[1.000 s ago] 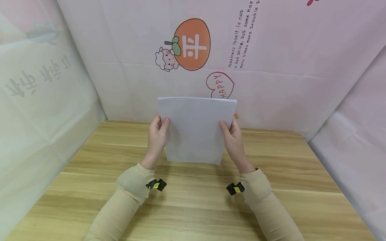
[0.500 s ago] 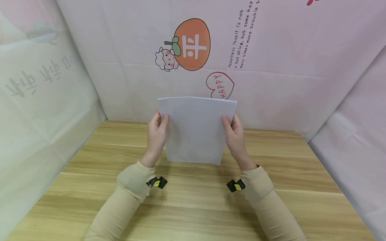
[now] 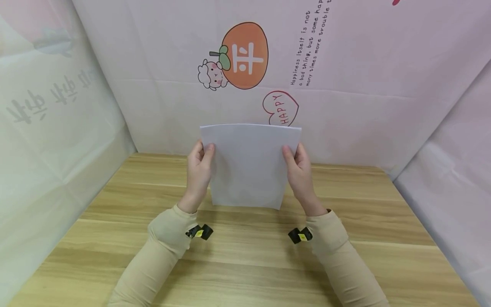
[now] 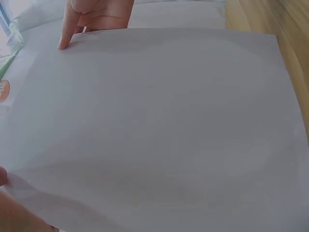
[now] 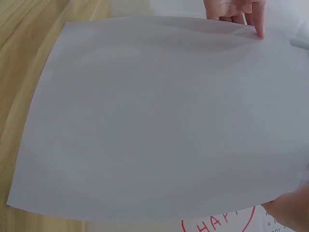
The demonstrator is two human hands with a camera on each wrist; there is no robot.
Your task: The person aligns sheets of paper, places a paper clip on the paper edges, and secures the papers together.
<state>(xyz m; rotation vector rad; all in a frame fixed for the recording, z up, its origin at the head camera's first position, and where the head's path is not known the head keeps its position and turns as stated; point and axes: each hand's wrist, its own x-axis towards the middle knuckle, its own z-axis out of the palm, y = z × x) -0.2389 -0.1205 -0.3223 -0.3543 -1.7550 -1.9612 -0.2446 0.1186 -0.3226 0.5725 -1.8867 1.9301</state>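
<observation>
White blank paper [image 3: 249, 170], with a thin layered look along its top edge, stands upright between both hands in the head view. My left hand [image 3: 198, 175] pinches its left edge, thumb on the near face and fingers behind. On the opposite edge my right hand [image 3: 301, 177] grips it the same way. The paper [image 4: 159, 121] fills most of the left wrist view, with the right hand [image 4: 99, 12] at its far edge. In the right wrist view the paper [image 5: 154, 121] bows slightly, and the left hand [image 5: 239, 12] shows at the top.
Below lies a wood-grain table [image 3: 245, 264]. A white cloth backdrop [image 3: 161, 51] with an orange fruit print, a heart and lettering rises behind it, and pale cloth [image 3: 50, 119] hangs at the sides. Small black wrist cameras [image 3: 301, 235] sit at the sleeve cuffs.
Both hands have slid slightly upward along the paper's side edges since a second ago, the right one also a touch outward. The paper itself stays nearly in place.
</observation>
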